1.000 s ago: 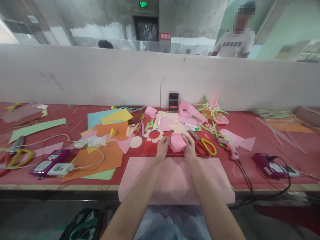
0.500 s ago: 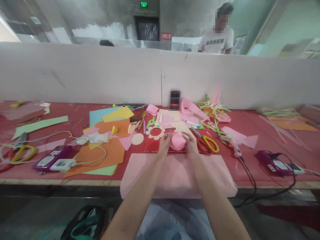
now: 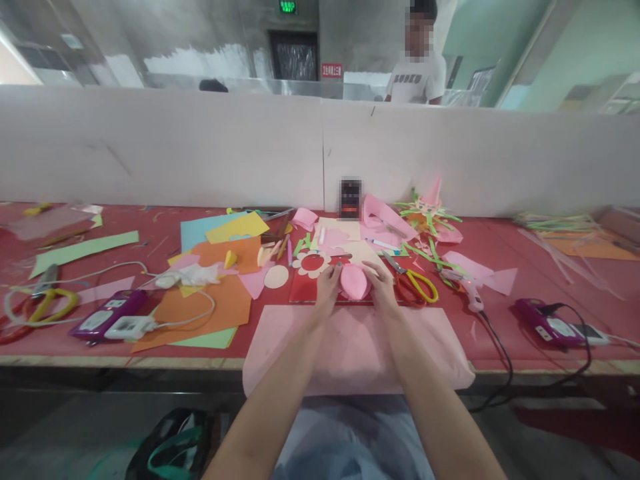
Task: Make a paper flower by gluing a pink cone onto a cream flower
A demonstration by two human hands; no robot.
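Note:
Between my two hands lies a small folded pink paper piece [image 3: 354, 281], resting on a red card [image 3: 303, 288]. My left hand [image 3: 327, 291] presses its left edge with the fingertips, and my right hand [image 3: 383, 288] holds its right edge. Both forearms lie over a large pink paper sheet [image 3: 430, 347] that hangs over the table's front edge. A cream paper flower with a red centre [image 3: 311, 263] sits just beyond my left hand.
Yellow-handled scissors [image 3: 414, 282] and a glue gun [image 3: 469, 293] lie right of my hands. Orange, green and blue paper sheets [image 3: 210, 300], purple devices [image 3: 103, 315] with cables and more scissors [image 3: 40, 303] fill the left. A person [image 3: 417, 67] stands behind the partition.
The pink piece now looks flatter and smaller between my hands. The person behind the partition has walked to the left.

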